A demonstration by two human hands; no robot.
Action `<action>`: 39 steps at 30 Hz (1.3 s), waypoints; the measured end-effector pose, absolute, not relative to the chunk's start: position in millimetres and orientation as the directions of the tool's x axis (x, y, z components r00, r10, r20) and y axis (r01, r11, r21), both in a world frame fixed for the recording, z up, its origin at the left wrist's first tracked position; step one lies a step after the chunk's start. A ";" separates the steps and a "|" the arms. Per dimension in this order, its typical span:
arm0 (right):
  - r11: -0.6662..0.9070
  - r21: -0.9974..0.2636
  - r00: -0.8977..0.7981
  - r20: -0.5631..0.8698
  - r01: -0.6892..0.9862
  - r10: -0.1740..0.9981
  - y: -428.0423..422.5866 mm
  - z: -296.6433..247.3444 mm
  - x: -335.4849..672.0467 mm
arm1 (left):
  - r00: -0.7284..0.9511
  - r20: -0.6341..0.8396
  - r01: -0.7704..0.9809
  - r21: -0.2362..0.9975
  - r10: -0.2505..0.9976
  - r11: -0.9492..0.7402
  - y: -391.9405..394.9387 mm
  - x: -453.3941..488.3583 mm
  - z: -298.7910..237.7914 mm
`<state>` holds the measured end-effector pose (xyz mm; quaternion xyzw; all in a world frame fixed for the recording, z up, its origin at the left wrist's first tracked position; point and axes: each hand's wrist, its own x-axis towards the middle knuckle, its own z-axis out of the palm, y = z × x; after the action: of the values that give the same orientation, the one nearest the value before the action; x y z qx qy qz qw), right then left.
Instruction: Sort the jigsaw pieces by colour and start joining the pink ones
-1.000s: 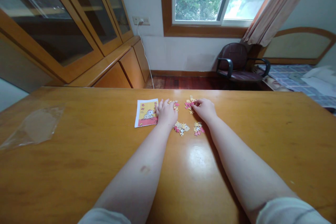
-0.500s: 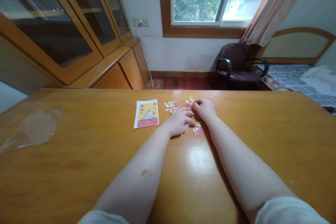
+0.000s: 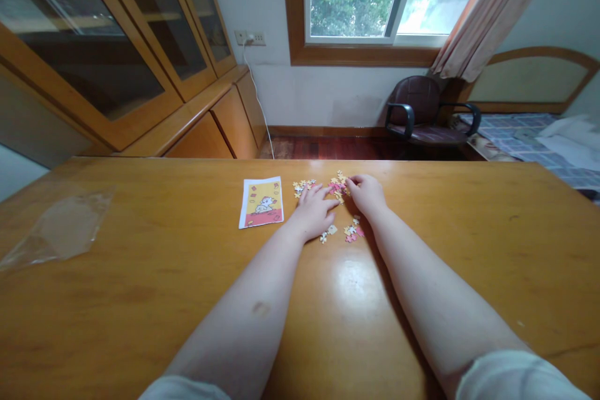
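**Two hands among jigsaw pieces (image 3: 337, 186) on a wooden counter (image 3: 492, 231)**

The room holds a glass-fronted wooden cabinet (image 3: 94, 44) on the left and a window (image 3: 351, 0) with a pale curtain (image 3: 492, 6) ahead. A dark chair (image 3: 415, 109) stands beyond the counter, beside a bed (image 3: 510, 128) with a checked cover. A clear plastic bag (image 3: 60, 228) lies flat at the counter's left side. Near the middle lies a picture card (image 3: 261, 202) showing a white cartoon animal on yellow and red.

The jigsaw pieces, yellow, pink and white, sit just right of the card in small loose piles: two in a far row, two nearer. The left hand (image 3: 313, 212) is open, palm down, fingers spread, its fingertips just beside the far left pile. The right hand (image 3: 366, 194) is curled closed, its fingertips (image 3: 349, 182) at the far right pile; whether they grip a piece cannot be told.
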<state>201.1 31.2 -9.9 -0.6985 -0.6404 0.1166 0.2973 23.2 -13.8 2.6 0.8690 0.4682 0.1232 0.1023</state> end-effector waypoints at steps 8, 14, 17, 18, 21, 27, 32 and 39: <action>0.015 -0.701 0.169 0.193 0.713 0.967 29.6 -8.6 203.2 | 0.497 0.092 0.817 0.284 0.863 -0.501 -12.5 23.2 2.2; 0.045 -0.796 0.207 0.211 0.603 0.955 31.9 -11.1 206.5 | 0.667 0.142 0.685 0.268 0.731 -0.677 -22.7 31.9 10.1; 0.063 -0.819 0.216 0.223 0.571 0.951 32.8 -12.7 207.0 | 0.719 0.134 0.638 0.264 0.682 -0.724 -30.0 40.4 11.8; 0.062 -0.825 0.220 0.222 0.562 0.950 32.9 -12.9 207.1 | 0.725 0.122 0.635 0.261 0.678 -0.727 -31.8 42.8 11.7; 0.053 -0.838 0.240 0.216 0.543 0.946 33.1 -12.5 207.8 | 0.734 0.120 0.628 0.251 0.668 -0.736 -33.1 46.4 10.3; 0.039 -0.903 0.312 0.188 0.428 0.931 35.9 -12.4 212.3 | 0.630 0.185 0.712 0.250 0.754 -0.656 -22.9 39.0 7.5; 0.052 -0.924 0.376 0.205 0.380 0.904 38.4 -12.7 214.6 | 0.601 0.201 0.725 0.270 0.774 -0.633 -19.5 35.1 7.3; 0.019 -0.934 0.387 0.167 0.358 0.907 38.1 -10.9 214.5 | 0.532 0.223 0.755 0.312 0.817 -0.577 -17.1 33.8 8.8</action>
<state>214.5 38.1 -10.9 -0.6489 -0.4871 0.2630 0.5220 33.8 -17.1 8.8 0.8708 0.4513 0.1739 0.0888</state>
